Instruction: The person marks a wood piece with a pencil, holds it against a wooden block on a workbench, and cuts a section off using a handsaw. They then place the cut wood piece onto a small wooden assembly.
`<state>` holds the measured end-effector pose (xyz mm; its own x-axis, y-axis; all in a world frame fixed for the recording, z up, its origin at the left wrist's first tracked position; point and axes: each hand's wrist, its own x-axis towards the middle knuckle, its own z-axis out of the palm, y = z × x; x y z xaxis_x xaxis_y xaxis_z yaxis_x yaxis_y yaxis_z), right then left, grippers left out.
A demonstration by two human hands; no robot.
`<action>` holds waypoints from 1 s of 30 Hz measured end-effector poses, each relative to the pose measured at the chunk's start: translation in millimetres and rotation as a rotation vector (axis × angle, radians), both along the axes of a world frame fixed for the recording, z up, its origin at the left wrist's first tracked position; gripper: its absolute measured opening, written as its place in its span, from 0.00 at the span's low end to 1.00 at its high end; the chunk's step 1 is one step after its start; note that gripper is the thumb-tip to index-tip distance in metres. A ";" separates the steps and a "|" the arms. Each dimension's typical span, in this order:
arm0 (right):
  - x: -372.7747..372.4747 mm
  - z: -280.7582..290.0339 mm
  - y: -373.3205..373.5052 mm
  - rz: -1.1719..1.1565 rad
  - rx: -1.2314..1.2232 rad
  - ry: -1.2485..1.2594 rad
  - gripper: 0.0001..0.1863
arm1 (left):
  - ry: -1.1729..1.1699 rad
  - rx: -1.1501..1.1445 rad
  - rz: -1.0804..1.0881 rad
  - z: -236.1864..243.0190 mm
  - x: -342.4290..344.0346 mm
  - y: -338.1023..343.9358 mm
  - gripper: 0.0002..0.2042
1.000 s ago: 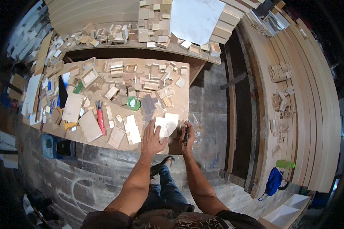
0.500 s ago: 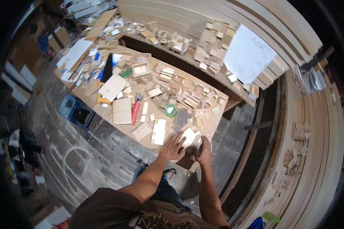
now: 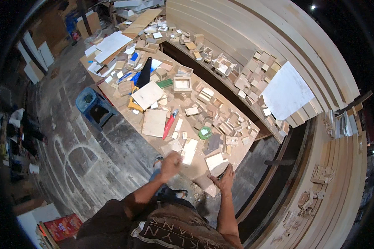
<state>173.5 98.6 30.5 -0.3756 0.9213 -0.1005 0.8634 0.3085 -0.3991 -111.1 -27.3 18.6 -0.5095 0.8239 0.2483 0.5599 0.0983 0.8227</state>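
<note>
Your left hand [image 3: 170,165], apart from the right, is curled and blurred; cannot tell whether it grips anything. Your right hand [image 3: 223,178] clasps a dark pen [image 3: 223,172] at the board [image 3: 214,160] on the bench's [image 3: 151,143] near right corner. Beyond: open box [image 3: 182,84], then green tub [image 3: 205,133], something pale inside.

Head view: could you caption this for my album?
Right hand at a pale flat wooden piece, left hand clear of it, beside a tan wooden workbench.

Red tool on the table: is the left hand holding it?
No, the red tool lies on the table, apart from the left hand.
</note>
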 end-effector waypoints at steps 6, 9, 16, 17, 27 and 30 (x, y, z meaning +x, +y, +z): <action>-9.2 3.2 -10.0 -0.022 -0.061 -0.054 0.72 | 0.204 -0.123 0.551 21.7 -191.0 10.8 0.06; 0.1 -7.9 -13.2 0.028 0.080 -0.039 0.70 | 0.258 -0.252 0.472 43.7 -253.5 47.2 0.16; -16.3 -0.5 -32.5 -0.168 0.025 0.075 0.68 | 0.503 -0.820 0.114 58.3 -326.5 109.6 0.61; -16.7 1.5 -39.9 -0.199 0.031 0.080 0.68 | 0.486 -0.838 0.097 58.7 -328.8 115.1 0.60; -72.8 47.2 -93.5 -0.331 0.150 0.314 0.66 | -1.105 -0.012 0.034 67.0 -410.6 109.8 0.19; -111.2 63.0 -84.2 -0.258 0.082 0.299 0.64 | -0.767 -0.155 0.158 51.4 -406.5 118.6 0.17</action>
<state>62.3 14.4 93.5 -0.1321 0.9897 0.0558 0.7665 0.1377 -0.6273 -517.6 91.3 70.0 -0.6053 0.7244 -0.3301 -0.1869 0.2738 0.9435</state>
